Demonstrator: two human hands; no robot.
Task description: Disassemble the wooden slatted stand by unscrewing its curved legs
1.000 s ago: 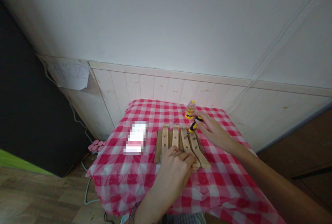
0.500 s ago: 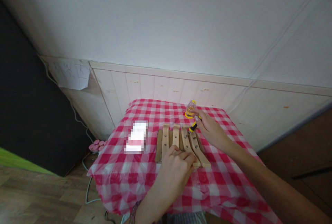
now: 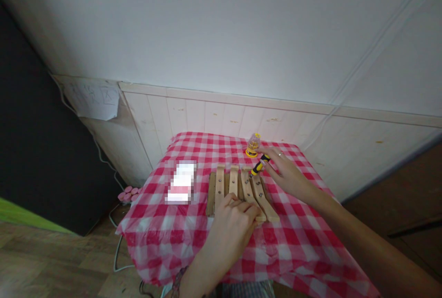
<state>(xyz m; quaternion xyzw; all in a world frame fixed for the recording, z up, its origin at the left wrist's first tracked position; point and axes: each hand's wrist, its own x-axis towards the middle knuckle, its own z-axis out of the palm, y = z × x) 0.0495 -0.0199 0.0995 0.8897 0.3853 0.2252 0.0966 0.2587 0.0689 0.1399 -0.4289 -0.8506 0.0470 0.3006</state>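
A stubby yellow-and-black screwdriver [image 3: 259, 165] slants down to the left, its tip at a screw near the upper end of a curved wooden slat [image 3: 247, 188]. My right hand [image 3: 285, 169] has thumb and fingers around its handle. Several such pale slats lie side by side across darker wooden bars [image 3: 211, 194], with dark screws in them. My left hand [image 3: 236, 217] is closed over the near ends of the middle slats, pressing on them; its fingertips are partly hidden. Just beyond my right fingers stands a clear bit holder [image 3: 253, 145] with yellow base and cap.
A red-and-white checked cloth [image 3: 200, 146] covers the small table. Left of the slats lies a blurred-out bright rectangle [image 3: 181, 183]. A panelled wall [image 3: 224, 113] runs behind the table. Pink round objects [image 3: 128, 194] and cables are at the left near the floor.
My right fingers have opened a little and shifted round the screwdriver handle, so more of it shows. My left hand and the slats have stayed in place.
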